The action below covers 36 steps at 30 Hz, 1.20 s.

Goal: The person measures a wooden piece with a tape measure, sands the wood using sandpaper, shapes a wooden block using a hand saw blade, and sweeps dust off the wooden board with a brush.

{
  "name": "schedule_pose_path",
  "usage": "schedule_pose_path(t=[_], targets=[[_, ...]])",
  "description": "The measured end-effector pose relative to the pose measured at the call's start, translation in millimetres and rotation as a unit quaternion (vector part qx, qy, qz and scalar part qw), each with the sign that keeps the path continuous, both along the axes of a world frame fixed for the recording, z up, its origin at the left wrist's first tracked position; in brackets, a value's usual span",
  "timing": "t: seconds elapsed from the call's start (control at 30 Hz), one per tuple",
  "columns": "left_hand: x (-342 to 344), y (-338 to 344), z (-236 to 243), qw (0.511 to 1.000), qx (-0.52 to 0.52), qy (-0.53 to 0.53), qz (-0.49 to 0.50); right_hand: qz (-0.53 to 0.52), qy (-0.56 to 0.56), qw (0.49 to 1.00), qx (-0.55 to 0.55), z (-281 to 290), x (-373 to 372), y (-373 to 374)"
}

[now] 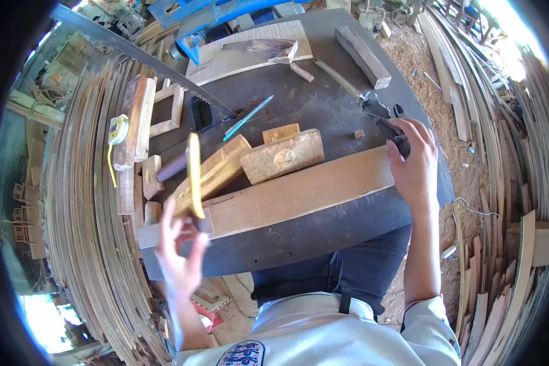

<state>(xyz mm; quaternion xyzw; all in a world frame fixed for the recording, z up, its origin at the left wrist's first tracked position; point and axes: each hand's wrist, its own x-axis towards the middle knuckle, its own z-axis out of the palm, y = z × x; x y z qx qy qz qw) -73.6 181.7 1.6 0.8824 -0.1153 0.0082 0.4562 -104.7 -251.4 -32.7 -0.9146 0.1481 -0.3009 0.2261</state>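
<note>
A long wooden board (299, 195) lies along the near edge of the dark table, with faint marks on its face. My left hand (183, 250), blurred by motion, is raised at the board's left end. Between its thumb and fingers stands a narrow yellow strip-like thing (194, 177); its exact kind cannot be made out. At the board's right end, my right hand (416, 155) curls its fingers over a dark metal tool (399, 139), partly hidden by the hand. Behind the board lie a wooden mallet-like piece (216, 168) and a wooden block (283, 157).
On the table (341, 226) are a blue pen (250, 117), a handsaw (146, 58), a wood beam (363, 56) and a pale panel (250, 49). A tape measure (118, 129) rests on timber at left. Stacked planks (88, 201) line the left; shavings cover the floor (409, 55).
</note>
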Motion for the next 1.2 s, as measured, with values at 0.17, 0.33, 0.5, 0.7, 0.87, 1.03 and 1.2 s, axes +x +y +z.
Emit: schedule_pose_path(t=[0.17,0.33,0.5,0.7,0.87,1.03,1.2], targets=[[-8.7,-45.4,-32.1,0.993,-0.04,-0.078,-0.076,-0.005,-0.017,0.999,0.045,0.8,-17.7,-2.8],[14.8,-67.1,-34.4,0.972,0.011,-0.18,-0.149,-0.02,-0.056,0.997,0.043,12.4,9.7,-5.1],[20.7,-83.9,-34.1,0.964,0.026,-0.201,-0.171,0.005,-0.034,0.999,0.018,23.7,74.3,9.6],[14.5,-87.4,-43.8,0.955,-0.012,-0.226,-0.191,0.303,0.01,0.93,0.209,50.1,24.0,37.7],[16.4,-100.1,-43.7,0.936,0.015,-0.245,-0.251,0.372,0.065,0.861,0.341,41.9,11.1,89.3],[28.2,-100.9,-33.0,0.935,0.018,-0.259,-0.241,0.287,0.018,0.887,0.362,30.2,19.0,121.3],[31.9,-90.1,-32.0,0.944,0.134,-0.206,-0.219,0.29,-0.008,0.898,0.331,21.5,20.6,138.4]])
